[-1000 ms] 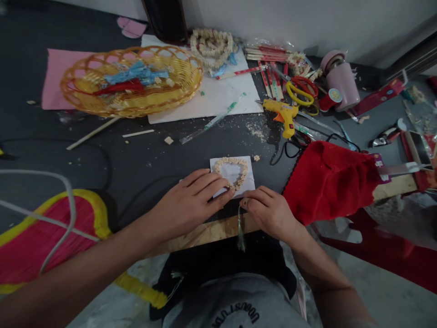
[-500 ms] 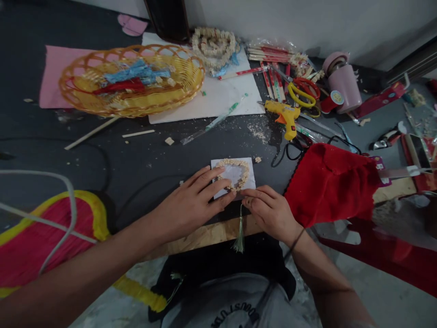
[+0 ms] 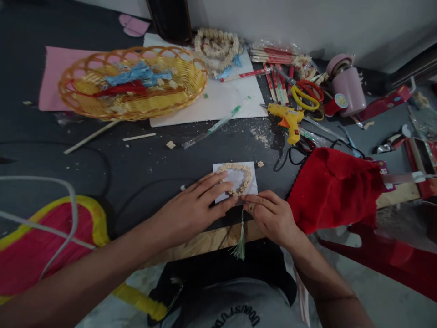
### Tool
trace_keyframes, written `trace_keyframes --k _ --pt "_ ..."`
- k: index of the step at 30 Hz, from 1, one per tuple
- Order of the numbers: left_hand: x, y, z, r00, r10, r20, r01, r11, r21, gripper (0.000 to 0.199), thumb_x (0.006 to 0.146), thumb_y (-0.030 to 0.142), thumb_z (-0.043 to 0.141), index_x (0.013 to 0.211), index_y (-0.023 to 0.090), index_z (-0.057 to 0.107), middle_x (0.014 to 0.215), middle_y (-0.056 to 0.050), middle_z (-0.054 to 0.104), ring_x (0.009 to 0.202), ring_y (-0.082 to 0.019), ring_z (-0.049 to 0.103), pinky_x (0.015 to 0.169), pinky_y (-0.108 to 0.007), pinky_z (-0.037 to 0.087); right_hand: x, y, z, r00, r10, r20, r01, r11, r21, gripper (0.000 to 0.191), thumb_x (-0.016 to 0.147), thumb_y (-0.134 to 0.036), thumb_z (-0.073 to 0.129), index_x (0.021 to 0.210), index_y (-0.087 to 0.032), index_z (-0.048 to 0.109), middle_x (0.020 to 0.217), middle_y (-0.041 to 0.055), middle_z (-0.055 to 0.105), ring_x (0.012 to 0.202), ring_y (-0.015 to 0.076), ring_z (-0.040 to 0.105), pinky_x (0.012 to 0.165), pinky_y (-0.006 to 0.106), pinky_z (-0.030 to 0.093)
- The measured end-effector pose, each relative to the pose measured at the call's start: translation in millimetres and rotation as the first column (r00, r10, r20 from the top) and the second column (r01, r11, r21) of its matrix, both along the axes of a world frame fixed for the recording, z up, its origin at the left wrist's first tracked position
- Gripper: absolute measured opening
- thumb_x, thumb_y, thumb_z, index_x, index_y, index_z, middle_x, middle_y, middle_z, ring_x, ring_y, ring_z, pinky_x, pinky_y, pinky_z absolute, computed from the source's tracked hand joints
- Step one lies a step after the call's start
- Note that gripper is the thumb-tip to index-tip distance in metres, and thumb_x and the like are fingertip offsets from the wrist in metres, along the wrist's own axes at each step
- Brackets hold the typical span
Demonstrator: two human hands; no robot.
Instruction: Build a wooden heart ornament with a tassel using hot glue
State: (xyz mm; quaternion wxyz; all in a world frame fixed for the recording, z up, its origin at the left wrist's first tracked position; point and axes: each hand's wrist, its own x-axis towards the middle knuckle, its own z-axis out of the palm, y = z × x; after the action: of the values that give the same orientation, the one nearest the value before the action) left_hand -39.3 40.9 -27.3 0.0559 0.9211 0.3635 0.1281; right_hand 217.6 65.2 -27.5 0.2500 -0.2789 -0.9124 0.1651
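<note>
A small white square of paper [image 3: 253, 182] lies near the table's front edge. On it rests a ring of small pale wood-like pieces [image 3: 246, 182], rounded on the far side and narrowing toward me. My left hand [image 3: 205, 197] lies over the ring's left side, fingers apart, tips touching the ring and the paper. At the paper's near right corner, my right hand [image 3: 269, 214] has its thumb and fingers pinched together. From its fingertips a pale green tassel [image 3: 241, 243] hangs by a thin cord over the table edge. The pinch itself is partly hidden.
A yellow wicker basket [image 3: 136, 114] holds blue and red tassels. Behind lie beaded strands [image 3: 216, 50]. To the right are a yellow glue gun [image 3: 288, 119], scissors [image 3: 305, 98], a pink tumbler [image 3: 350, 89] and a red cloth [image 3: 332, 191]. A pink-and-yellow padded shape [image 3: 44, 232] sits left.
The whole view has shifted slightly, with things appearing a little lower and farther right. Both hands keep nearly the same place on the ring and paper.
</note>
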Motion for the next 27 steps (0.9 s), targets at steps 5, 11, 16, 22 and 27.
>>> trace_keyframes --k 5,11,16,22,27 --pt "1.0 2.4 0.7 0.999 0.002 0.046 -0.006 0.997 0.076 0.036 0.095 0.012 0.049 0.128 0.019 0.059 0.135 -0.014 0.059 0.140 -0.030 0.043 0.111 -0.047 0.044 -1.5 0.6 1.0 1.000 -0.005 -0.012 0.005 1.000 0.004 0.016 0.094 -0.009 0.056 0.096 -0.021 0.066 0.112 0.0068 0.076 0.094 0.0170 0.071 0.080 0.034 0.058" --pt "0.8 1.9 -0.1 0.998 0.015 0.054 -0.018 0.999 0.051 0.033 0.098 0.015 0.046 0.128 0.022 0.059 0.139 -0.013 0.058 0.141 -0.027 0.042 0.113 -0.045 0.041 -0.7 -0.4 -0.4 1.000 -0.019 -0.008 0.019 1.000 0.003 0.013 0.095 -0.011 0.057 0.095 -0.020 0.065 0.112 0.0060 0.076 0.093 0.0165 0.070 0.080 0.034 0.059" --pt "0.0 0.1 -3.6 1.000 -0.005 0.023 0.004 1.000 0.027 0.037 0.096 0.013 0.047 0.131 0.020 0.056 0.143 -0.015 0.052 0.143 -0.031 0.039 0.113 -0.049 0.040 0.1 -0.9 -1.5 1.000 -0.020 -0.007 0.020 1.000 0.000 0.014 0.094 -0.010 0.057 0.094 -0.020 0.066 0.113 0.0059 0.076 0.094 0.0168 0.070 0.080 0.035 0.059" --pt "-0.2 1.1 -2.3 1.000 0.000 0.026 -0.001 0.998 0.056 0.036 0.096 0.014 0.050 0.131 0.021 0.056 0.142 -0.015 0.053 0.141 -0.029 0.041 0.112 -0.048 0.041 -0.1 -1.0 -1.0 1.000 -0.019 -0.010 0.019 1.000 -0.006 0.013 0.094 -0.010 0.058 0.097 -0.020 0.066 0.114 0.0064 0.075 0.095 0.0176 0.069 0.081 0.035 0.059" --pt "-0.5 0.6 -2.4 1.000 -0.002 0.013 0.001 0.998 0.057 0.038 0.095 0.014 0.050 0.132 0.021 0.054 0.143 -0.014 0.051 0.141 -0.029 0.041 0.113 -0.046 0.041 0.9 -1.5 -3.1 1.000 -0.017 -0.017 0.017 1.000 -0.005 0.012 0.093 -0.009 0.059 0.099 -0.019 0.065 0.115 0.0069 0.075 0.096 0.0178 0.069 0.082 0.034 0.059"
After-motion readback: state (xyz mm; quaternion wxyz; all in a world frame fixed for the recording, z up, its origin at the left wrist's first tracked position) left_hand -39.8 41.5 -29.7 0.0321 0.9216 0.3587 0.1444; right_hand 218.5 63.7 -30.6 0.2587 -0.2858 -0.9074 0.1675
